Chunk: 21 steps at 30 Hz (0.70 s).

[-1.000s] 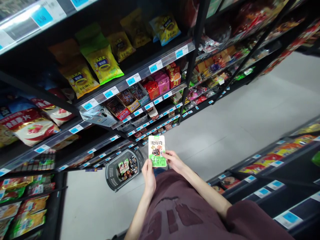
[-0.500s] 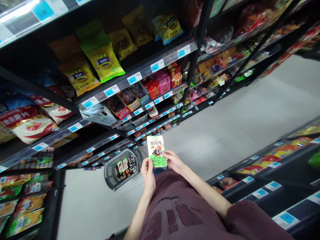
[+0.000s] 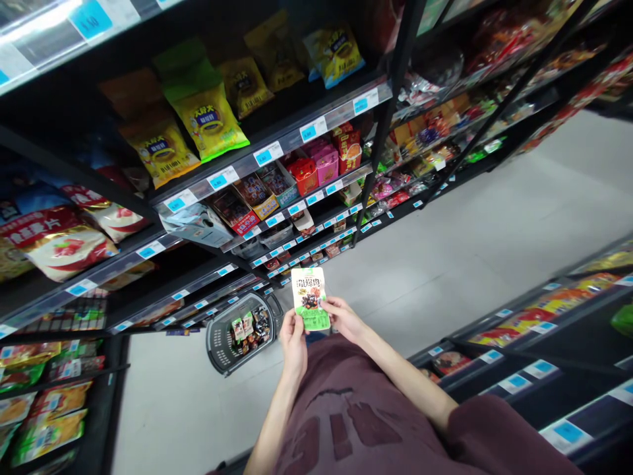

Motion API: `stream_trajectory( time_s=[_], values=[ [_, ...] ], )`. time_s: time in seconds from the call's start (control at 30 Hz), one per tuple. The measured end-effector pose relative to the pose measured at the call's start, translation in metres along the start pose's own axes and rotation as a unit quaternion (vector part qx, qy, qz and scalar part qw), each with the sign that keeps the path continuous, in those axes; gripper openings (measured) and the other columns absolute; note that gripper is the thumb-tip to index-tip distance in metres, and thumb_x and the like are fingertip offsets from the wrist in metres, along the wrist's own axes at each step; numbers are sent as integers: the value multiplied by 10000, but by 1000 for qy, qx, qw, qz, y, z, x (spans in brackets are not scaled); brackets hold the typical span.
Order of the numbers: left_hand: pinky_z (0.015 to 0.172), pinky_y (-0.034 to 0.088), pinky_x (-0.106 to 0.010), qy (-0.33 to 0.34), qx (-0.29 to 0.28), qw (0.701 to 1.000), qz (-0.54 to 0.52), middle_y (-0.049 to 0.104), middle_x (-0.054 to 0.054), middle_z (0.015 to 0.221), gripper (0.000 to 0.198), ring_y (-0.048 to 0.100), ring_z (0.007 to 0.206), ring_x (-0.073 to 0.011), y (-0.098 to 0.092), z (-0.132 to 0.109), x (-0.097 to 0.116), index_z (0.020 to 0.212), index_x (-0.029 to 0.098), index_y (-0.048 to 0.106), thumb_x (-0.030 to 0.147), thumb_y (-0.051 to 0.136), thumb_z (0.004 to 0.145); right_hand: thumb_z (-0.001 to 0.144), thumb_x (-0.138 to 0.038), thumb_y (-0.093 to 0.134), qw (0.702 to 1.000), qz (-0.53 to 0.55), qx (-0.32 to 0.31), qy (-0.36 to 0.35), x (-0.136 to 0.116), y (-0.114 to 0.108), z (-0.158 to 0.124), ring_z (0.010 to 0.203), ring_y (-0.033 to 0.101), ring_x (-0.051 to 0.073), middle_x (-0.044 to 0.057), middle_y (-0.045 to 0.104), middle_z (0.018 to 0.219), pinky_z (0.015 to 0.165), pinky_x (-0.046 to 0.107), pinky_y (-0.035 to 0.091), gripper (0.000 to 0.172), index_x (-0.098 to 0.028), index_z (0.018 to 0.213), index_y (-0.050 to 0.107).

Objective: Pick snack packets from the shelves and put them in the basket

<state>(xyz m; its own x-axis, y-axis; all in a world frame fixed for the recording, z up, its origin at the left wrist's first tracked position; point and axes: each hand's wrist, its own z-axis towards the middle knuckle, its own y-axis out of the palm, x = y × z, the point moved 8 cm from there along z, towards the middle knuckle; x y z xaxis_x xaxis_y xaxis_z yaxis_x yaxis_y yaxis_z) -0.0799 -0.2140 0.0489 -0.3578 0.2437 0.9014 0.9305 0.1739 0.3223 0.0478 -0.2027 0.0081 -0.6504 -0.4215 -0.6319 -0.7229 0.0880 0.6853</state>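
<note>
Held upright in front of my body is a white and green snack packet (image 3: 310, 297), its printed front with dark lettering and a food picture facing me. My left hand (image 3: 293, 340) pinches its lower left corner, thumb on the front. On the other side, my right hand (image 3: 343, 318) grips the lower right edge, its thumb also on the front. Below and left of the packet, a grey shopping basket (image 3: 220, 359) stands on the floor. Inside it lie several packets, among them white and green ones (image 3: 242, 326) like the one I hold.
A tall dark shelf (image 3: 297, 125) runs along the left and front, carrying yellow snack bags (image 3: 208, 122), boxed sweets and price tags. Another shelf (image 3: 524, 356) with red and yellow packets stands on my right. Grey tiled floor (image 3: 420, 264) stretches between them.
Both hands keep hold of the packet in nearly the same place. The packet has tilted very slightly, and the view has shifted a little.
</note>
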Motion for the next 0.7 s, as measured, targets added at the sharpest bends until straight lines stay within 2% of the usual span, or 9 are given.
stream_trajectory(
  time_s=[0.43,0.7],
  values=[
    [518,339,-157,-28,-30,998,-39,543,11,760,266,372,565,-51,3,0,-3,884,151,673,375,754,767,734,-450,765,1000,-6,-2,2,1,3,-1,514,310,69,-65,391,553,508,252,206,335,-156,690,611],
    [511,335,-160,-33,-12,999,-39,554,12,766,297,385,564,-52,1,0,-5,887,158,684,403,771,742,705,-455,783,1000,-1,6,3,2,1,0,514,339,75,-59,436,555,522,254,258,337,-160,689,620]
  ],
)
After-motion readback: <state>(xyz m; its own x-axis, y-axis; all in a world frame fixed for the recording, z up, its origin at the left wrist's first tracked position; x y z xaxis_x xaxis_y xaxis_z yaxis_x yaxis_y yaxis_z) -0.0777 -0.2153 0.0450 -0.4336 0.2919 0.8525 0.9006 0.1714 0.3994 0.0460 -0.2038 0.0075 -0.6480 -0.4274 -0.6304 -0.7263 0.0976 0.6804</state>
